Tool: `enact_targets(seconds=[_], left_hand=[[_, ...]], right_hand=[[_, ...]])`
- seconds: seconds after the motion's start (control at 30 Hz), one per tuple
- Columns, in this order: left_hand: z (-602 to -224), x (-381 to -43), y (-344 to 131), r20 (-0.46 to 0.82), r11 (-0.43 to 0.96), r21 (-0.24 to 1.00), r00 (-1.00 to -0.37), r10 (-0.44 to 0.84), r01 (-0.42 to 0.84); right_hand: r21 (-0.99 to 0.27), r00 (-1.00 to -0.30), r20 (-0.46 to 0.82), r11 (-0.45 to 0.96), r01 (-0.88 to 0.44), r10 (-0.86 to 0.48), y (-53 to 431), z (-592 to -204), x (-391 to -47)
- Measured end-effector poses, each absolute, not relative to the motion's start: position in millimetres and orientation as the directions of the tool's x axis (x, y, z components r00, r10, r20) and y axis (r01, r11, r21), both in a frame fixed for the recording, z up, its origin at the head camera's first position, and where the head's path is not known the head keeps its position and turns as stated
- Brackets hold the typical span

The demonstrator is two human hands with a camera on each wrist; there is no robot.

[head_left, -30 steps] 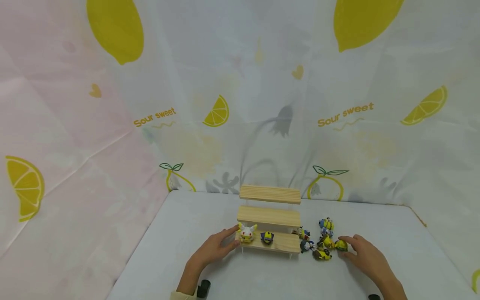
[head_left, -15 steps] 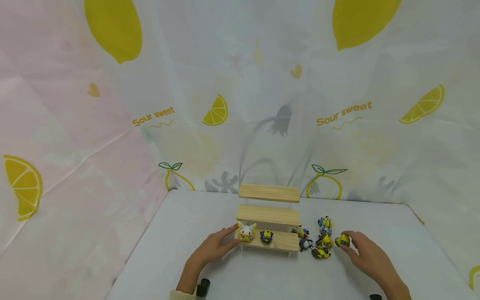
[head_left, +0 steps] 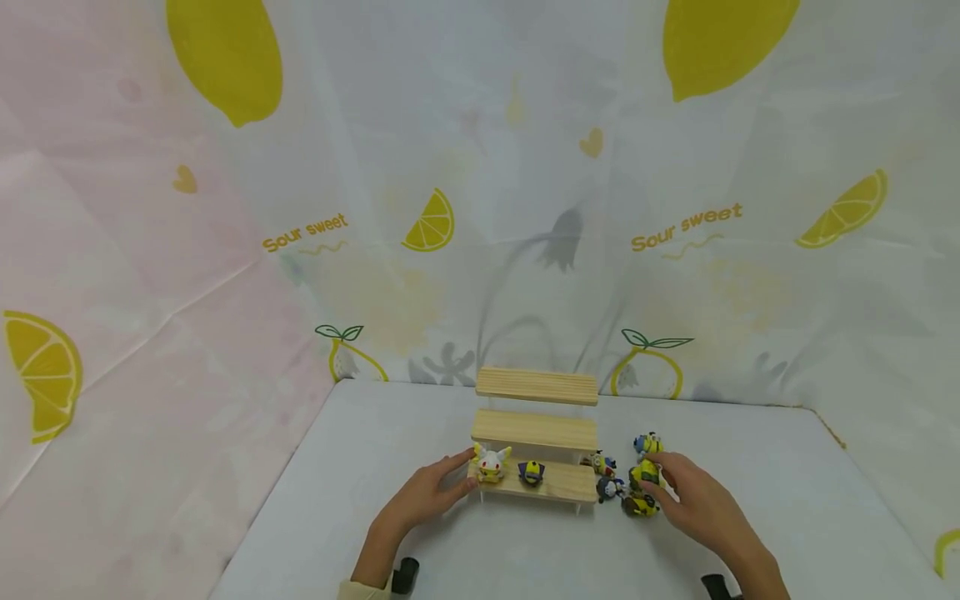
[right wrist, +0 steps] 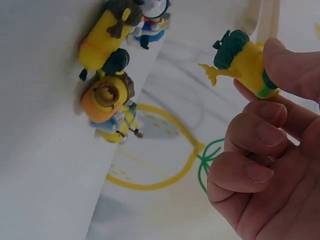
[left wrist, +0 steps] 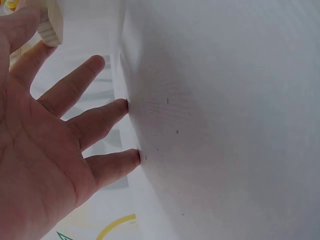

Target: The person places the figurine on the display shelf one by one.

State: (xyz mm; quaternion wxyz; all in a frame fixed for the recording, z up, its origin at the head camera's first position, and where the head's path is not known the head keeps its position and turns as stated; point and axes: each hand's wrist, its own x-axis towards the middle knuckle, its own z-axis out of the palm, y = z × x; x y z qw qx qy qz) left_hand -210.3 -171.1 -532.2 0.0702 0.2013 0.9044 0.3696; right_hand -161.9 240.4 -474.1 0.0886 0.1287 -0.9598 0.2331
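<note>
A three-tier wooden display stand (head_left: 534, 429) stands on the white table. My left hand (head_left: 423, 500) holds the left end of its lowest board between thumb and index finger. The other left fingers (left wrist: 75, 87) are spread out straight. On that board sit a white figurine with yellow ears (head_left: 491, 464) and a small yellow-and-purple figurine (head_left: 531, 473). My right hand (head_left: 701, 504) pinches a yellow minion figurine with dark green hair (right wrist: 242, 62) between thumb and index finger, raised beside the other figurines. Its lower part is partly hidden by the thumb.
Right of the stand lie several more minion figurines, among them a brown-haired one (right wrist: 105, 40) and one in orange (right wrist: 106, 100). A dark-and-white figurine (head_left: 609, 488) lies close to the stand's right end. Behind the table (head_left: 360, 433) hangs a lemon-print cloth (head_left: 525, 292).
My right hand has lifted the green-haired minion figurine off the table and brought it left, over the group of figurines. My left hand keeps its place on the display stand.
</note>
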Motion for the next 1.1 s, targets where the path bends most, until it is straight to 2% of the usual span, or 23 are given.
enact_targets(seconds=[0.27, 0.5, 0.8, 1.1], left_hand=[[-530.2, -210.1, -170.2, 0.058, 0.640, 0.688, -0.905, 0.421, 0.342], [-530.6, -209.6, -170.1, 0.069, 0.638, 0.687, -0.906, 0.418, 0.348], [-533.8, -210.6, -170.5, 0.084, 0.636, 0.683, -0.903, 0.422, 0.361], [-535.9, -210.9, -170.4, 0.088, 0.641, 0.675, -0.903, 0.420, 0.364]], right_hand=[[-0.452, -0.938, 0.238, 0.825, -0.338, -0.253, 212.9, -465.9, -168.6], [-0.411, -0.908, 0.276, 0.816, -0.407, -0.314, 190.3, -469.9, -177.6], [-0.393, -0.897, 0.219, 0.807, -0.440, -0.383, 173.6, -473.7, -183.8], [-0.389, -0.903, 0.195, 0.815, -0.430, -0.383, 167.1, -473.9, -184.1]])
